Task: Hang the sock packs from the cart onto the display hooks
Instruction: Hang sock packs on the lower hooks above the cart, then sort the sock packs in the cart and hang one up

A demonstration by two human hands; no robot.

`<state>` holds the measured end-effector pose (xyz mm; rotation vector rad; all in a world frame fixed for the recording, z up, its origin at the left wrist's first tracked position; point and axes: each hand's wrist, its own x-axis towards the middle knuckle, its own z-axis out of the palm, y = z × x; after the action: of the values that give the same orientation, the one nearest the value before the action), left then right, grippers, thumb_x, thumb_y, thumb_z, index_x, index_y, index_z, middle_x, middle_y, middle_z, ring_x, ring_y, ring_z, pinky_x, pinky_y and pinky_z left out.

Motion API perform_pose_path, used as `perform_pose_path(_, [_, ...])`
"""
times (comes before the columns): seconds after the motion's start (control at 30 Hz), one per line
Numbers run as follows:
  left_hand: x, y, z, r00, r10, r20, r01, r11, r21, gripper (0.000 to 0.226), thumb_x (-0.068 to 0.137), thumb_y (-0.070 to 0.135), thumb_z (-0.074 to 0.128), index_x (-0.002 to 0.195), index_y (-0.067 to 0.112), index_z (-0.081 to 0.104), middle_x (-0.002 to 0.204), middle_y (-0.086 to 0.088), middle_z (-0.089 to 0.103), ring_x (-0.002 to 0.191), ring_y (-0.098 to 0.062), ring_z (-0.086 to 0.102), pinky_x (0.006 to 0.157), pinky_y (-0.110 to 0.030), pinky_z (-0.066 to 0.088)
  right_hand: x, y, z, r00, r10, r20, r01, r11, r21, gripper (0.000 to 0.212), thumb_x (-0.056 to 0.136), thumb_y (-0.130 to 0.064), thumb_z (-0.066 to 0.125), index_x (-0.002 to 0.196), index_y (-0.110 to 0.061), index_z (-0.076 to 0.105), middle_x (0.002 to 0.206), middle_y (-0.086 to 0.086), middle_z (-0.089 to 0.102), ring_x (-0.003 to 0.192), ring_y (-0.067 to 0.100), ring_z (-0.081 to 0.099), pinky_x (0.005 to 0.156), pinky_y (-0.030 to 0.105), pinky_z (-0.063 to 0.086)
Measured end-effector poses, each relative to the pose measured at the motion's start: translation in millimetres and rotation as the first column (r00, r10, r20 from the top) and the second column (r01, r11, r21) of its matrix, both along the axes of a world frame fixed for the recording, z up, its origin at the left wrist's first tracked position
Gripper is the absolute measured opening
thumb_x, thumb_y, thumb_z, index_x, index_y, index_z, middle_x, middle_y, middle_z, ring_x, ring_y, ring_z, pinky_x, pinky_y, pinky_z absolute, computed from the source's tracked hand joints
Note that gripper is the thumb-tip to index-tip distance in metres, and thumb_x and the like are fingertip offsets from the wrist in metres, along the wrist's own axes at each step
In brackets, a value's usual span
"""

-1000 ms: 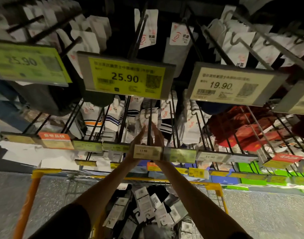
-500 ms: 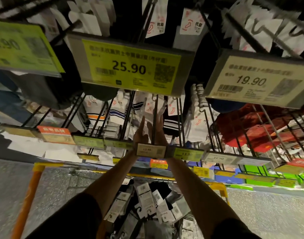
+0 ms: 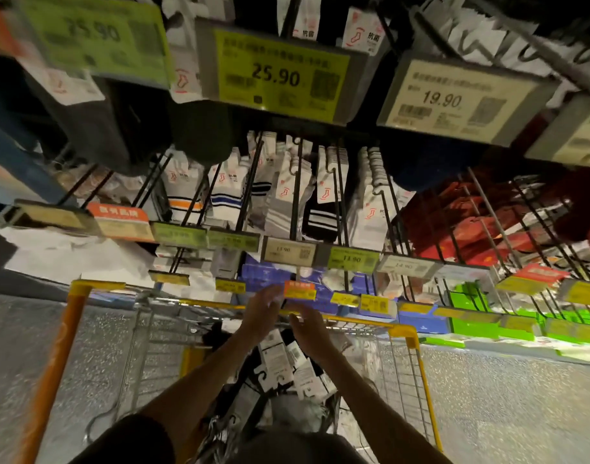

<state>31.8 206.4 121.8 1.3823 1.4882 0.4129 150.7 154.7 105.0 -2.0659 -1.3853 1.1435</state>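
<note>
My left hand [image 3: 261, 311] and right hand [image 3: 308, 329] hang loose-fingered, holding nothing. The sock packs [image 3: 288, 363] lie just below my fingertips [image 3: 293, 318] in the cart [image 3: 400, 331]. A careless grab there could drag up several tangled packs together.

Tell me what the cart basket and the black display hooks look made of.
Yellow-rimmed wire cart basket: likely bare metal, with thin silvery grid wires that glint. Black display hooks: probably coated metal rod; they look thin, straight and matte dark.
</note>
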Motion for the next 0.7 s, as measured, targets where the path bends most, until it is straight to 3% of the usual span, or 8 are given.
perform_pose_path(0.07, [-9,-23,-7,0.999,-0.034,0.028,0.035,0.998,-0.053,0.02,0.095,0.019,0.05,0.096,0.018,0.07,0.104,-0.008,0.068,0.1,-0.02,0.063,0.078,-0.012,0.048,-9,-26,-10,1.0,0.011,-0.027,-0.012,1.0,-0.017,0.029,0.087,-0.009,0.048,0.097,-0.014,0.074,0.104,0.004,0.074,0.098,0.014,0.066,0.088,0.032,0.05])
perform_pose_path(0.13, [-23,-44,-23,0.996,-0.088,-0.01,0.086,0.988,-0.127,0.02,0.095,0.03,0.048,0.094,0.027,0.067,0.107,-0.008,0.067,0.104,-0.023,0.062,0.089,-0.024,0.046,-16,-50,-15,1.0,0.007,-0.024,-0.007,1.0,0.0,0.024,0.089,-0.005,0.052,0.097,-0.007,0.074,0.107,0.008,0.073,0.1,0.014,0.063,0.091,0.025,0.046])
perform_pose_path(0.27, [-45,-80,-46,0.994,-0.11,-0.026,0.104,0.976,-0.192,0.047,0.076,0.022,0.043,0.115,0.01,0.067,0.11,-0.006,0.068,0.102,-0.025,0.064,0.073,-0.021,0.042,-24,-85,-26,0.999,0.038,-0.029,-0.039,0.998,-0.04,0.025,0.089,-0.012,0.052,0.098,0.001,0.071,0.108,0.016,0.07,0.102,0.022,0.062,0.092,0.042,0.049])
perform_pose_path(0.37, [-62,-107,-69,0.992,-0.12,0.024,0.122,0.959,-0.257,0.037,0.087,0.011,0.048,0.118,-0.004,0.062,0.106,-0.012,0.061,0.093,-0.02,0.059,0.064,-0.008,0.042,-28,-112,-33,0.998,0.055,-0.025,-0.057,0.995,-0.088,0.021,0.09,-0.001,0.055,0.104,0.005,0.07,0.111,0.021,0.069,0.105,0.034,0.065,0.094,0.042,0.049])
perform_pose_path(0.5, [-76,-148,-101,0.99,-0.137,0.005,0.133,0.948,-0.29,0.039,0.087,0.01,0.054,0.116,-0.016,0.058,0.107,-0.021,0.063,0.085,-0.009,0.063,0.077,-0.018,0.051,-25,-157,-48,0.988,0.154,0.001,-0.149,0.96,-0.239,0.026,0.096,-0.007,0.051,0.115,-0.004,0.068,0.122,0.015,0.066,0.116,0.029,0.059,0.097,0.033,0.04])
perform_pose_path(0.53, [-75,-155,-98,0.992,-0.126,0.005,0.122,0.948,-0.295,0.034,0.092,0.003,0.053,0.117,-0.02,0.056,0.11,-0.024,0.063,0.087,-0.011,0.064,0.078,-0.018,0.05,-22,-165,-55,0.985,0.172,-0.013,-0.169,0.948,-0.268,0.028,0.097,-0.009,0.049,0.118,-0.006,0.067,0.126,0.013,0.064,0.12,0.028,0.057,0.098,0.032,0.039])
perform_pose_path(0.6, [-72,-166,-88,0.995,-0.102,0.003,0.098,0.946,-0.309,0.03,0.095,0.004,0.052,0.119,-0.014,0.059,0.121,-0.027,0.062,0.103,-0.027,0.064,0.093,-0.032,0.049,-17,-181,-71,0.985,0.17,-0.032,-0.171,0.932,-0.319,0.03,0.097,-0.008,0.05,0.123,-0.006,0.064,0.132,0.013,0.06,0.124,0.026,0.054,0.103,0.03,0.036])
perform_pose_path(0.7, [-71,-195,-97,0.979,-0.179,-0.093,0.148,0.951,-0.272,0.027,0.097,0.002,0.051,0.12,0.002,0.065,0.118,-0.005,0.06,0.112,-0.019,0.055,0.101,-0.035,0.042,-3,-205,-103,0.991,0.135,-0.009,-0.128,0.913,-0.388,0.029,0.095,-0.006,0.052,0.12,-0.003,0.065,0.128,0.015,0.062,0.122,0.027,0.057,0.103,0.032,0.041])
